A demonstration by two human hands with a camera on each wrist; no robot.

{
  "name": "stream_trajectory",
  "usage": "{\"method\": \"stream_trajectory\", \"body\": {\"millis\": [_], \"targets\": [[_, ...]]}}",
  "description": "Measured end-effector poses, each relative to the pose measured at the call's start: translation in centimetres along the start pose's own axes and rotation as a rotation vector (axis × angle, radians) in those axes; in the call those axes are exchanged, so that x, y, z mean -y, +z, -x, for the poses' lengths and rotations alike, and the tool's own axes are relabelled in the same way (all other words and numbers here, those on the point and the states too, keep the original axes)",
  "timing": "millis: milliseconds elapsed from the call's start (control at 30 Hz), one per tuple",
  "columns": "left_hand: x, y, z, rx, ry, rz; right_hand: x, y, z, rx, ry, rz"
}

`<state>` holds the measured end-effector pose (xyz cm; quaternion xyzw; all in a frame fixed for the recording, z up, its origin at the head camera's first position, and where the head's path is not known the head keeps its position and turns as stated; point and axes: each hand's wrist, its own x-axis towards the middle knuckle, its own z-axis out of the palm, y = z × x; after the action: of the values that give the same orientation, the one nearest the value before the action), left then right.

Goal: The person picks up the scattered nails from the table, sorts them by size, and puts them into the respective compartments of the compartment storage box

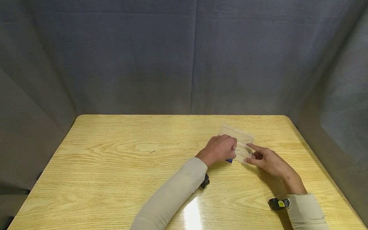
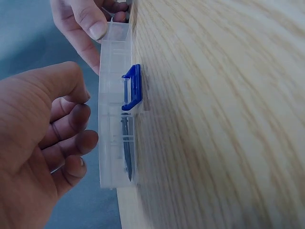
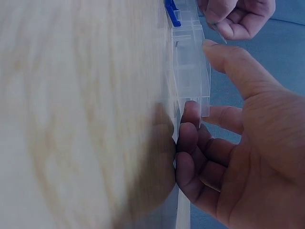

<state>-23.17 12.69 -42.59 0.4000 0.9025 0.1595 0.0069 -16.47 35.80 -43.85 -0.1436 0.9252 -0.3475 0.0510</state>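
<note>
A clear plastic compartment box (image 1: pixel 241 136) lies with its lid folded back on the right half of the table. Its blue latch (image 2: pixel 135 87) faces the near side, and dark nails (image 2: pixel 127 148) show through the front wall. Over the box, my left hand (image 1: pixel 219 148) has curled fingers and pinches a thin metal piece (image 3: pixel 219 33), apparently a nail, mostly hidden by the fingers. My right hand (image 1: pixel 267 161) grips the right end of the box, thumb at the near rim and index finger farther back.
A single nail (image 1: pixel 152 151) lies on the wooden table (image 1: pixel 115 185), left of the box. Dark grey curtains (image 1: pixel 143 64) surround the back and sides of the table.
</note>
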Motion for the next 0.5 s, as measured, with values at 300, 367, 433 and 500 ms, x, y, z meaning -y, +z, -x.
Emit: {"method": "stream_trajectory", "body": {"millis": [300, 367, 433, 500], "targets": [[-0.51, 0.57, -0.70, -0.003, 0.003, -0.002, 0.01, 0.04, -0.04, -0.001, 0.003, 0.001], [-0.69, 0.69, -0.82, -0.007, 0.009, -0.015, 0.05, 0.03, -0.03, 0.001, 0.003, -0.006], [-0.82, 0.73, -0.90, -0.016, 0.010, -0.031, 0.07, 0.03, -0.02, 0.002, 0.003, -0.011], [-0.89, 0.66, -0.91, -0.025, 0.009, -0.039, 0.08, 0.02, -0.01, 0.001, 0.002, -0.010]]}}
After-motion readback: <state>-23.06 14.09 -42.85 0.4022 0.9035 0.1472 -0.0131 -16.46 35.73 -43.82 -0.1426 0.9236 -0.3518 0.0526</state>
